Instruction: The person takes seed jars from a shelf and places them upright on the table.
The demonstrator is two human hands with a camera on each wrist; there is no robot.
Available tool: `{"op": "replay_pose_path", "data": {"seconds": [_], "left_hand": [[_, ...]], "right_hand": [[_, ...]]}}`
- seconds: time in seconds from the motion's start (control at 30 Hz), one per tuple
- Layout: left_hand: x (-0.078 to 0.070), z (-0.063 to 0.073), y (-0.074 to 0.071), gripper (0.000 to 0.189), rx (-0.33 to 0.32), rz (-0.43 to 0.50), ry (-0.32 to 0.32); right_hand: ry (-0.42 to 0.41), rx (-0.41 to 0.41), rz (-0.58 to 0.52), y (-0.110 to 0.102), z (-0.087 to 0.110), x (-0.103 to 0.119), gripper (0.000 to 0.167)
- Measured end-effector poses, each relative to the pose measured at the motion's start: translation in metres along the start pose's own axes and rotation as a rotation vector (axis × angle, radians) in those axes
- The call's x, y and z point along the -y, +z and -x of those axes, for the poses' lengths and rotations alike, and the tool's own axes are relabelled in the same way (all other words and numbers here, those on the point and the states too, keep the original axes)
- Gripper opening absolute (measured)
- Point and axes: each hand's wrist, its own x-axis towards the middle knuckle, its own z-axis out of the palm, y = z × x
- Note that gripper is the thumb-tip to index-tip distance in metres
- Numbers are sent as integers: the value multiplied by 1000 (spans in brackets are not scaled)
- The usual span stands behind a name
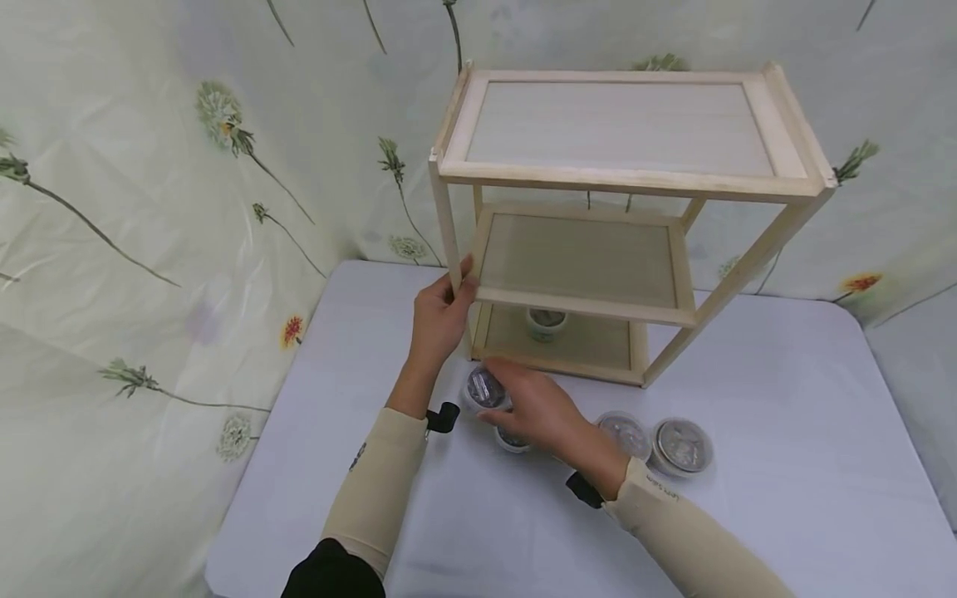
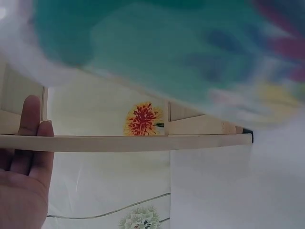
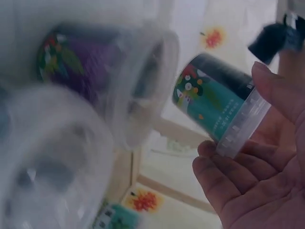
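Note:
A light wooden three-tier shelf rack (image 1: 568, 311) stands on the table. My left hand (image 1: 441, 320) grips its front left post (image 2: 109, 143), fingers wrapped around the wood. Between the thumb and fingers of my right hand (image 1: 542, 407) is a small lidded tub (image 3: 209, 98) with a teal and black label, held by its clear lid just in front of the bottom tier. That tub fills the top of the left wrist view as a teal blur. Below the right hand, another lidded tub (image 1: 512, 440) is partly hidden. One more tub (image 1: 547, 325) sits on the bottom tier.
Two lidded tubs (image 1: 682, 447) stand on the table (image 1: 785, 498) right of my right forearm, one partly covered by it. A purple-labelled tub (image 3: 90, 67) shows close up in the right wrist view. Flower-patterned sheeting (image 1: 172, 332) hangs behind and beside the table.

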Motion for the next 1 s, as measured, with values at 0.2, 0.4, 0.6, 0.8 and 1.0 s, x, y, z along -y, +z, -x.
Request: {"op": "replay_pose_path", "data": {"seconds": [0.2, 0.4, 0.6, 0.8, 1.0], "left_hand": [[1, -1, 0, 36, -10, 2, -2], [1, 0, 0, 37, -5, 17, -1], [1, 1, 1, 38, -5, 31, -9], [2, 1, 2, 37, -8, 40, -9], [1, 2, 1, 38, -2, 45, -10]], "right_hand": [[-23, 4, 3, 19, 1, 3, 74], [-21, 39, -1, 30, 0, 1, 73], [-24, 68, 4, 37, -3, -2, 74], [-10, 113, 17, 43, -5, -6, 73], [13, 142, 27, 47, -5, -8, 73]]}}
